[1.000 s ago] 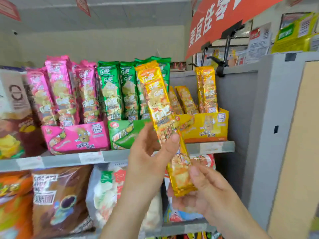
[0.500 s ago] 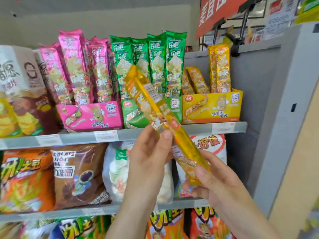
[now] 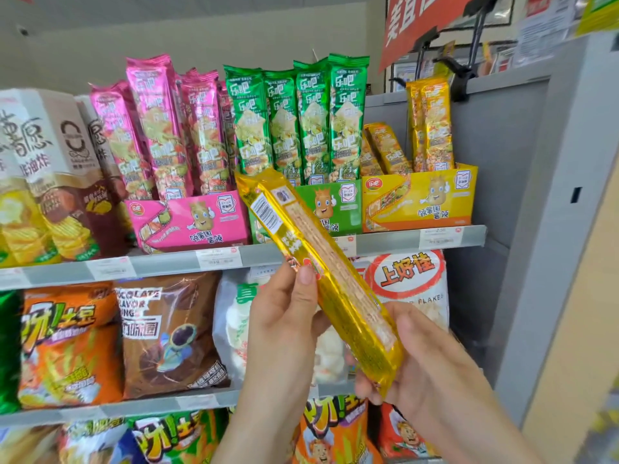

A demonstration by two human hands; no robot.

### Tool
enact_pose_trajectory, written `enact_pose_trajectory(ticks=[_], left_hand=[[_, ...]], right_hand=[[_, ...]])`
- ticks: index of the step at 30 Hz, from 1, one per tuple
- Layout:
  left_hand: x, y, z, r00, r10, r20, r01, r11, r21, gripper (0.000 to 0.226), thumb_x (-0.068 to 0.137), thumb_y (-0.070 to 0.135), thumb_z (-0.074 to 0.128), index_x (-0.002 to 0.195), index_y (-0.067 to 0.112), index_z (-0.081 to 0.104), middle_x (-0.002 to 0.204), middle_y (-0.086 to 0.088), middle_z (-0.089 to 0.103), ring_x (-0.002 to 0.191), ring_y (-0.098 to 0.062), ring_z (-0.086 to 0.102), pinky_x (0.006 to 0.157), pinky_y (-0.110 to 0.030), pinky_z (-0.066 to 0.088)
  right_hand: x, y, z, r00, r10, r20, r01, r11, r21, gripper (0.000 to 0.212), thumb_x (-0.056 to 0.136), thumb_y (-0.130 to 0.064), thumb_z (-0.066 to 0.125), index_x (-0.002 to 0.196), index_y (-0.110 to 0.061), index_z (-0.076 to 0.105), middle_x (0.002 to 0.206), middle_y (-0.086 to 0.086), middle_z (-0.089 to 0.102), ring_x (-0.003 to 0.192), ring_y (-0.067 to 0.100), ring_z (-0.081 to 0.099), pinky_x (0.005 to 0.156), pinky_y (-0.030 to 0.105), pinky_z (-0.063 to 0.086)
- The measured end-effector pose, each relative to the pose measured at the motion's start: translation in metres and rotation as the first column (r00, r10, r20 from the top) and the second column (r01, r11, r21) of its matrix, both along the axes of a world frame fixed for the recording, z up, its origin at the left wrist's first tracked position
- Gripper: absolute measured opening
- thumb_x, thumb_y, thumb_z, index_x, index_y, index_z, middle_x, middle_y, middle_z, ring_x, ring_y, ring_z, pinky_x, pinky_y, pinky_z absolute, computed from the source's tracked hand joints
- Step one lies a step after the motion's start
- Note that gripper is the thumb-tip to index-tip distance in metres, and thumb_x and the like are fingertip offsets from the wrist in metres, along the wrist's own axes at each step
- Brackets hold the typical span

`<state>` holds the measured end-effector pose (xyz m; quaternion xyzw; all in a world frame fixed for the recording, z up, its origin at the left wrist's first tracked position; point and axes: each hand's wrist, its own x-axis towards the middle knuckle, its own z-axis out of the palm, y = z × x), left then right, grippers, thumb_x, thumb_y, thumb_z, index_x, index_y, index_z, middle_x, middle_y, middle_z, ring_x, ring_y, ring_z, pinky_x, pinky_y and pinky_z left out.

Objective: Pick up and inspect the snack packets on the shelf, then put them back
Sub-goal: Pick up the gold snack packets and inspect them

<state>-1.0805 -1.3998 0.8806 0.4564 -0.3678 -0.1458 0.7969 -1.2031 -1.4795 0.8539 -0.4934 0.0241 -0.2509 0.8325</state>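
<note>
At the front edge of the shelf (image 3: 160, 264), left hand (image 3: 284, 333) and right hand (image 3: 428, 366) pinch tilted yellow packet (image 3: 315, 259); slick foil may slip during return.

yellow packet (image 3: 338, 289): glossy foil-like film is observed, creased, with bright glare.
pink packets (image 3: 160, 128): shiny metallic film is noted.
green packets (image 3: 301, 118): shiny metallic film is noted.
yellow display box (image 3: 418, 199): printed card, slight sheen.
shelf rail (image 3: 385, 241): grey, matt, smooth.
price labels (image 3: 218, 258): matt white paper.
side panel (image 3: 522, 229): grey, matt, smooth.
</note>
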Motion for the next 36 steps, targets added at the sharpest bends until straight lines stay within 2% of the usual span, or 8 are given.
enact_pose_trajectory(ticks=[6, 13, 20, 23, 26, 28, 32, 36], left_hand=[[0.004, 0.008, -0.003, 0.993, -0.051, -0.104, 0.052, 0.999, 0.008, 0.035, 0.085, 0.039, 0.065, 0.102, 0.01, 0.071, 0.111, -0.027, 0.065, 0.096, -0.03, 0.064, 0.079, -0.037, 0.058], [0.009, 0.012, -0.005, 0.999, -0.045, -0.029, 0.045, 0.999, -0.007, 0.03, 0.075, 0.044, 0.07, 0.095, 0.022, 0.072, 0.083, -0.002, 0.065, 0.074, -0.016, 0.059, 0.067, -0.03, 0.054], [0.006, 0.012, -0.002, 0.976, -0.147, -0.161, 0.127, 0.984, -0.129, 0.048, 0.077, 0.032, 0.066, 0.117, 0.007, 0.062, 0.091, -0.011, 0.068, 0.077, -0.022, 0.063, 0.067, -0.036, 0.055], [0.005, 0.011, 0.0, 0.948, -0.216, -0.231, 0.18, 0.969, -0.169, 0.06, 0.081, 0.032, 0.06, 0.133, 0.003, 0.049, 0.116, -0.027, 0.064, 0.101, -0.036, 0.06, 0.083, -0.047, 0.047], [0.003, 0.01, 0.004, 0.954, -0.212, -0.211, 0.185, 0.973, -0.141, 0.063, 0.078, 0.047, 0.059, 0.127, 0.009, 0.053, 0.118, -0.023, 0.066, 0.107, -0.035, 0.062, 0.084, -0.048, 0.05], [0.005, 0.01, 0.008, 0.967, -0.155, -0.203, 0.127, 0.982, -0.143, 0.062, 0.078, 0.048, 0.061, 0.126, 0.01, 0.055, 0.113, -0.011, 0.07, 0.097, -0.023, 0.067, 0.076, -0.035, 0.055], [0.013, 0.011, 0.017, 0.959, -0.117, -0.257, 0.058, 0.972, -0.226, 0.04, 0.082, 0.042, 0.055, 0.115, 0.019, 0.058, 0.086, 0.002, 0.064, 0.068, -0.007, 0.059, 0.056, -0.019, 0.05], [0.012, 0.011, 0.022, 0.959, -0.087, -0.27, 0.031, 0.979, -0.202, 0.04, 0.083, 0.045, 0.052, 0.113, 0.019, 0.061, 0.105, -0.011, 0.072, 0.083, -0.014, 0.067, 0.061, -0.021, 0.053]], right_hand=[[0.004, 0.007, -0.003, 0.988, -0.156, -0.019, 0.153, 0.983, -0.106, 0.068, 0.042, -0.061, 0.089, 0.098, -0.025, 0.074, 0.093, 0.02, 0.073, 0.063, 0.034, 0.07, 0.059, 0.038, 0.06], [0.007, 0.018, -0.006, 0.967, -0.253, -0.013, 0.233, 0.911, -0.339, 0.059, 0.057, -0.066, 0.081, 0.107, -0.035, 0.072, 0.105, 0.004, 0.075, 0.091, 0.03, 0.072, 0.075, 0.032, 0.06], [0.001, 0.013, -0.009, 0.99, 0.096, -0.101, -0.102, 0.993, -0.058, 0.065, 0.069, -0.056, 0.079, 0.12, -0.018, 0.065, 0.1, 0.028, 0.069, 0.071, 0.031, 0.068, 0.061, 0.03, 0.054], [0.002, 0.014, -0.01, 0.996, -0.019, -0.085, 0.011, 0.995, -0.102, 0.064, 0.057, -0.053, 0.088, 0.111, -0.025, 0.07, 0.091, 0.021, 0.07, 0.069, 0.026, 0.066, 0.058, 0.025, 0.052], [0.003, 0.017, -0.011, 0.971, -0.23, -0.058, 0.205, 0.936, -0.287, 0.034, 0.073, -0.041, 0.081, 0.104, -0.037, 0.071, 0.095, 0.004, 0.074, 0.078, 0.018, 0.071, 0.063, 0.019, 0.052], [0.003, 0.021, -0.017, 0.887, -0.462, 0.006, 0.399, 0.759, -0.514, 0.034, 0.075, -0.039, 0.075, 0.107, -0.049, 0.065, 0.103, -0.015, 0.072, 0.089, 0.005, 0.069, 0.071, 0.011, 0.051], [0.002, 0.024, -0.027, 0.555, -0.745, 0.371, 0.571, 0.017, -0.821, 0.047, 0.079, -0.048, 0.071, 0.12, -0.04, 0.05, 0.112, -0.038, 0.05, 0.105, -0.021, 0.048, 0.081, -0.007, 0.033], [0.005, 0.021, -0.033, 0.458, -0.722, 0.518, 0.646, -0.131, -0.752, 0.046, 0.083, -0.041, 0.064, 0.122, -0.02, 0.054, 0.108, -0.012, 0.051, 0.103, -0.011, 0.049, 0.089, -0.002, 0.034]])
